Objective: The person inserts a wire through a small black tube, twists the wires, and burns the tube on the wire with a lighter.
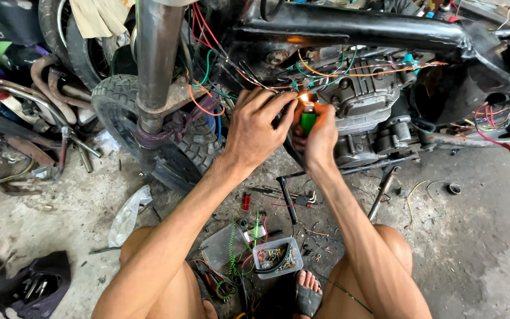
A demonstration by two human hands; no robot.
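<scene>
Centrally, the right hand (pixel 320 139) grips a lit green lighter (pixel 308 120) under a wire (pixel 284 88) pinched in the left hand's (pixel 255 130) fingers, beside the engine (pixel 364 97). A knobby tyre (pixel 172 142) and steel post (pixel 154 59) crowd the left. On the floor (pixel 473 236), a plastic tub (pixel 277 258) holds small metal parts.
</scene>
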